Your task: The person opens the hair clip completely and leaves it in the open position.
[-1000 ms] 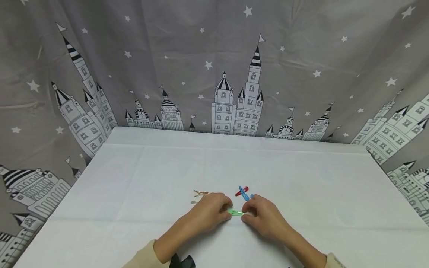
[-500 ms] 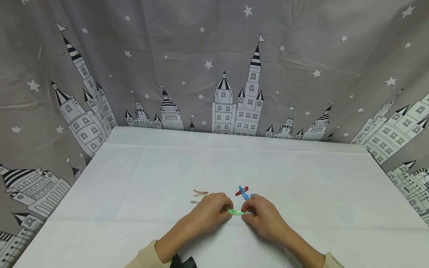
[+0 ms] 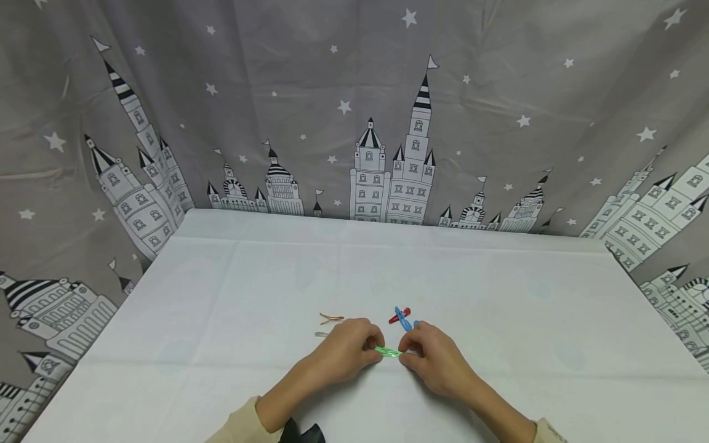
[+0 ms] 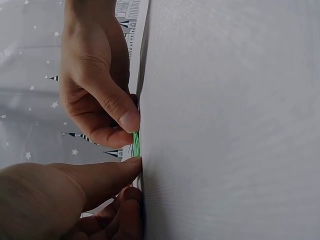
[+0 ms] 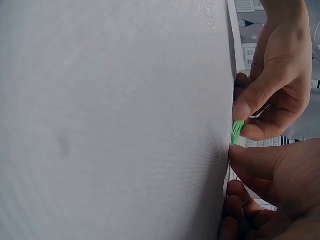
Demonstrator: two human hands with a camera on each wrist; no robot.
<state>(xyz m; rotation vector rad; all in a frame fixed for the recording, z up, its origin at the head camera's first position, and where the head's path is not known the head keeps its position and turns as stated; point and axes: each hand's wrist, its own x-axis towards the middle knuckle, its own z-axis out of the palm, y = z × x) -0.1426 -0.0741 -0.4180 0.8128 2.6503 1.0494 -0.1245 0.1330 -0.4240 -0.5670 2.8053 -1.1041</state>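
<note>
A green snap hair clip [image 3: 389, 351] lies low over the white tablecloth [image 3: 498, 295], held at both ends. My left hand [image 3: 349, 351] pinches its left end and my right hand [image 3: 426, 357] pinches its right end. In the left wrist view the green clip [image 4: 135, 144] shows as a thin strip between thumb and fingertip. In the right wrist view the clip [image 5: 237, 131] is a short green sliver between the two hands. Most of the clip is hidden by the fingers.
A blue clip [image 3: 402, 319] and a red clip [image 3: 400, 317] lie crossed just behind my right hand. Two tan clips [image 3: 330, 319] lie behind my left hand. A grey castle-print curtain [image 3: 354, 111] hangs behind and beside the table.
Both hands keep their grip on the green clip and have hardly shifted; the clip appears a little shorter between the fingers.
</note>
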